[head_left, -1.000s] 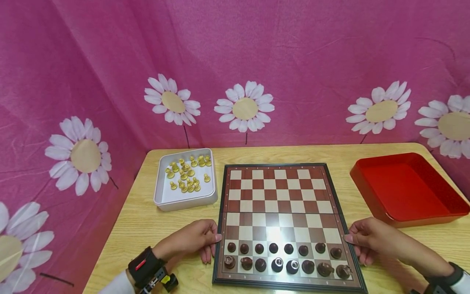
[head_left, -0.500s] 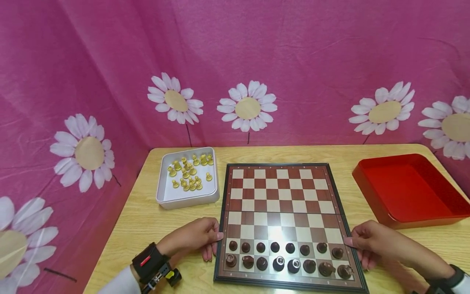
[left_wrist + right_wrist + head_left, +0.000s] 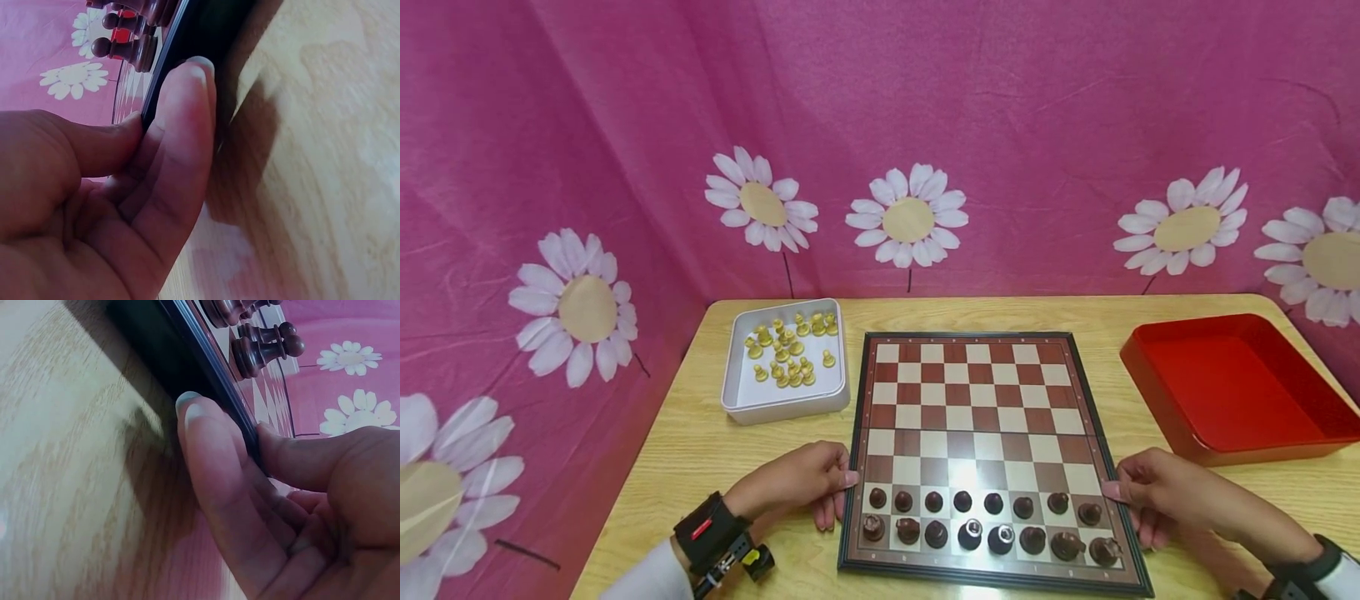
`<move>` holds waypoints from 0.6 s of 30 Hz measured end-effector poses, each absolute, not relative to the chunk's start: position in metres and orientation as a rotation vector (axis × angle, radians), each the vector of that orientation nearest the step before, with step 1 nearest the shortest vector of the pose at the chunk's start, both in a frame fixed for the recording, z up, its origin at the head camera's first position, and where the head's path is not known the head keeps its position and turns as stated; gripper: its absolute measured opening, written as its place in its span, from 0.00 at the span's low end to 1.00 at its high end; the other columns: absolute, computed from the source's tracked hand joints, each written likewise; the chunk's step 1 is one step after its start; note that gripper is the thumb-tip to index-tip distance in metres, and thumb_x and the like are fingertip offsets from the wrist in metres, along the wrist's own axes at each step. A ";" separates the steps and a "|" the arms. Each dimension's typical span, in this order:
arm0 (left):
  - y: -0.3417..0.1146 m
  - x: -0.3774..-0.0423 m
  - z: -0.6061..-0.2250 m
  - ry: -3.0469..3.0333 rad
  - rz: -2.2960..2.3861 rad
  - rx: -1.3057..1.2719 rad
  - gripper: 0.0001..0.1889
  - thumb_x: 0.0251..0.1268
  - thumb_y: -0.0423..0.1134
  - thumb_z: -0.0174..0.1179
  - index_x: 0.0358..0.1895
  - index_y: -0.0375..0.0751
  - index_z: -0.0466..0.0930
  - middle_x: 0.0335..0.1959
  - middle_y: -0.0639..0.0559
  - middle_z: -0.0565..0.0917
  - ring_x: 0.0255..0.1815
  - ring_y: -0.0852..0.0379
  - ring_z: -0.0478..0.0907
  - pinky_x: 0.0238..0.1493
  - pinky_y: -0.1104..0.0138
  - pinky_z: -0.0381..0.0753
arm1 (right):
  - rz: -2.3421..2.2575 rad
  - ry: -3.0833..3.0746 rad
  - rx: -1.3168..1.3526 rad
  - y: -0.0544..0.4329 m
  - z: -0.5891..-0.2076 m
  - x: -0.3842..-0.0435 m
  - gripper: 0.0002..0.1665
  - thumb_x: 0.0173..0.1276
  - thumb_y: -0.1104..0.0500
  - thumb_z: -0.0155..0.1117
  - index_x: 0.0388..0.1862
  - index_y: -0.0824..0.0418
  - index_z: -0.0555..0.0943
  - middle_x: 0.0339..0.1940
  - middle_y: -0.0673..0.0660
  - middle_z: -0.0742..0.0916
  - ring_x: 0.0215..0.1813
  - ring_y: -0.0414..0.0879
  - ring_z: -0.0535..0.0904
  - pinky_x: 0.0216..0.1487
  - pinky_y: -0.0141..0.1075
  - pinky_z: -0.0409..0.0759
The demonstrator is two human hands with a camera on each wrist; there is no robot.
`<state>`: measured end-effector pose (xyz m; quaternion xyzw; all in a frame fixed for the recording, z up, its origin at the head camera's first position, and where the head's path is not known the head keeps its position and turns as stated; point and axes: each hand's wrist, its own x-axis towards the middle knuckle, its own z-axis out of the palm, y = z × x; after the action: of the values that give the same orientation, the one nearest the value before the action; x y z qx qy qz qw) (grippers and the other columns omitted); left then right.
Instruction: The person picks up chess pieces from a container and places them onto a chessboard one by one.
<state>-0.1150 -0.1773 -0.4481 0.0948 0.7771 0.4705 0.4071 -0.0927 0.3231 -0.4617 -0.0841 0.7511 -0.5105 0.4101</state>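
Note:
A brown-and-cream chessboard [image 3: 977, 396] with a black rim lies between both hands on the wooden table. On its near two rows stand dark brown chess pieces, among them a pawn [image 3: 962, 502] and a rook [image 3: 873, 527]. My left hand [image 3: 805, 482] grips the board's left edge, thumb on top. In the left wrist view, its fingers [image 3: 187, 119] bend against the board's dark side and underside. My right hand [image 3: 1168, 492] holds the opposite edge the same way; the right wrist view has its thumb [image 3: 294, 453] over the rim and fingers [image 3: 215, 450] below.
At the back left, a white box [image 3: 786, 407] contains several gold chess pieces [image 3: 793, 375]. A red tray [image 3: 1240, 383] stands at the back right, close to the right hand. Behind the wooden table [image 3: 677, 467] hangs a pink curtain [image 3: 1037, 108] with white daisies.
The head view has shifted slightly. Both hands keep their grip on the chessboard, and the pieces stay on the same squares.

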 end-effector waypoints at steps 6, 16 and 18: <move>-0.178 -0.115 -0.448 1.956 1.190 0.221 0.11 0.82 0.39 0.51 0.39 0.36 0.72 0.25 0.47 0.85 0.18 0.59 0.81 0.22 0.69 0.82 | -1.282 1.875 -0.202 0.321 -0.463 -0.093 0.19 0.79 0.51 0.59 0.40 0.70 0.78 0.26 0.56 0.88 0.23 0.39 0.86 0.28 0.32 0.85; -0.175 -0.115 -0.447 1.997 1.161 0.223 0.12 0.82 0.39 0.52 0.37 0.35 0.74 0.24 0.48 0.84 0.18 0.59 0.80 0.23 0.69 0.82 | -1.311 1.784 -0.246 0.324 -0.465 -0.096 0.18 0.82 0.53 0.55 0.45 0.69 0.77 0.27 0.58 0.89 0.23 0.39 0.87 0.26 0.32 0.85; -0.175 -0.113 -0.447 2.002 1.160 0.212 0.13 0.82 0.39 0.52 0.36 0.35 0.75 0.23 0.49 0.83 0.18 0.59 0.80 0.22 0.69 0.82 | -1.318 1.774 -0.249 0.323 -0.465 -0.097 0.18 0.82 0.53 0.54 0.47 0.70 0.77 0.27 0.59 0.89 0.23 0.40 0.87 0.26 0.32 0.84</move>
<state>-0.1131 -0.1753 -0.4473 0.0838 0.7904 0.4582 0.3978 -0.0965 0.3229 -0.4652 -0.1004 0.7151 -0.5314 0.4428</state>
